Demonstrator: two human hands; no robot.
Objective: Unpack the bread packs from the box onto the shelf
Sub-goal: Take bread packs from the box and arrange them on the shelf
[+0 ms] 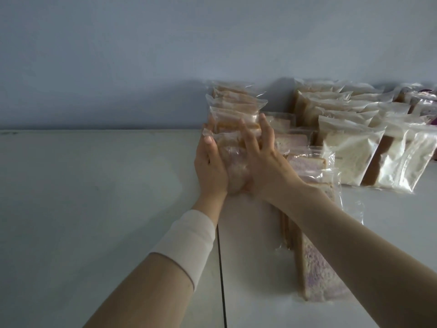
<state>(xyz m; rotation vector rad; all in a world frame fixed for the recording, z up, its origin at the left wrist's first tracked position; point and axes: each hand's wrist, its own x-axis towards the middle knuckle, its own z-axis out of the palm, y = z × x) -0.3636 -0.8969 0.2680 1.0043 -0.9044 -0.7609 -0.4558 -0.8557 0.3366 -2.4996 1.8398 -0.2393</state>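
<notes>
Evidently the packs [233,159] stood on the shelf [94,197], pressed between the left hand [210,166] and right hand [262,159], fingers straight. They looked light, soft, slippery-filmed (crushable, I'd judge), best held gently by their flat sides.

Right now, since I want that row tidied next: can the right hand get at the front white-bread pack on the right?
Probably yes. The right hand lies flat against the pack row, gripping nothing, and the front white-bread pack stands uncovered just to its right, with bare shelf before it.
</notes>
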